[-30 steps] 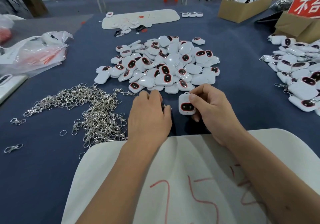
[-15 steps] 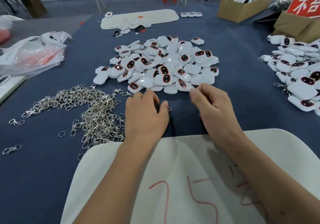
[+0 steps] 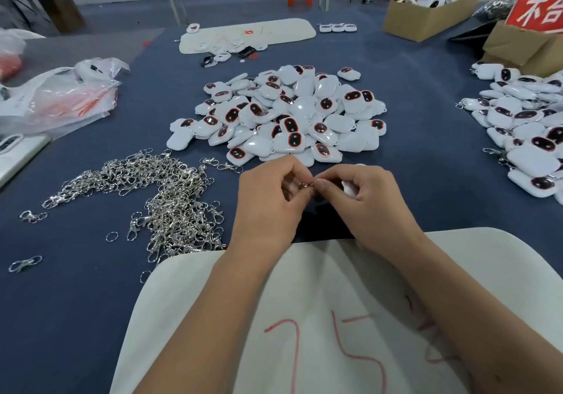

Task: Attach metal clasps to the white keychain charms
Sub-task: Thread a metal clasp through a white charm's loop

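You've got your left hand pinching a small silver metal clasp and your right hand wrapped round a white plastic keychain charm, both held just over the blue counter, probably to line up the ring.

Head-worn camera looks forward and down, close over the blue table.
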